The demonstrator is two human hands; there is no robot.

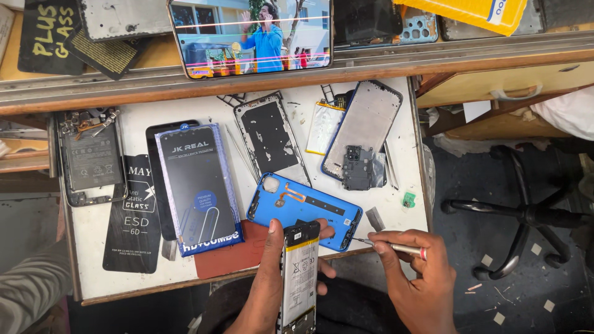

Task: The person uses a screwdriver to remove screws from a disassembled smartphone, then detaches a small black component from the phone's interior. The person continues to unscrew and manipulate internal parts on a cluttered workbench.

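Metal screwdriver (396, 248) pinched in my right hand (417, 278), left hand (272, 278) gripping the opened phone (299, 278); best kept steady, tip square to the phone's top corner.

1. At the near edge of the counter (396, 207), the left hand (272, 281) holds an opened phone (300, 275) upright; the right hand (421, 278), just to its right, holds a screwdriver (396, 247).
2. Just behind the opened phone lies a back cover (309, 207).
3. Left of the back cover lies a boxed screen part (198, 185), and left of that, a glass-protector packet (133, 216).
4. Farther back, a middle frame (269, 136) lies left of a rear housing (365, 130).
5. On the ledge (93, 93) behind the counter rests a lit phone (250, 37).
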